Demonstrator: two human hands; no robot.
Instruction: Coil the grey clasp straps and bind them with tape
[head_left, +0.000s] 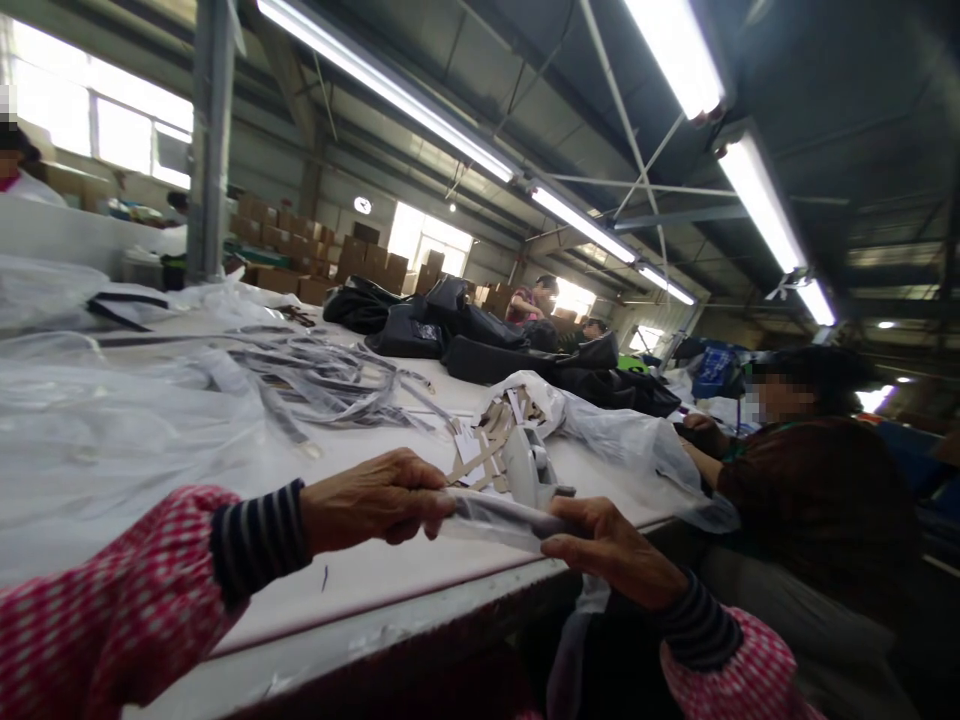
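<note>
A dark strap in clear plastic wrap (499, 512) stretches between my two hands above the table's front edge. My left hand (382, 500) pinches its left end with closed fingers. Near its other end, my right hand (619, 550) is closed around it, and more wrapped material hangs down below that hand. Just behind the strap stands a white tape dispenser or similar device (527, 465). Beside this device, beige and white card pieces (487, 440) spill from a clear plastic bag (626, 440).
Grey wrapped straps (322, 375) lie tangled on the white table (360, 590), with clear plastic sheeting (120, 430) at left. Black bags (480, 335) are piled behind. A person in dark clothing (817, 500) sits at right. A metal post (211, 140) rises at the back left.
</note>
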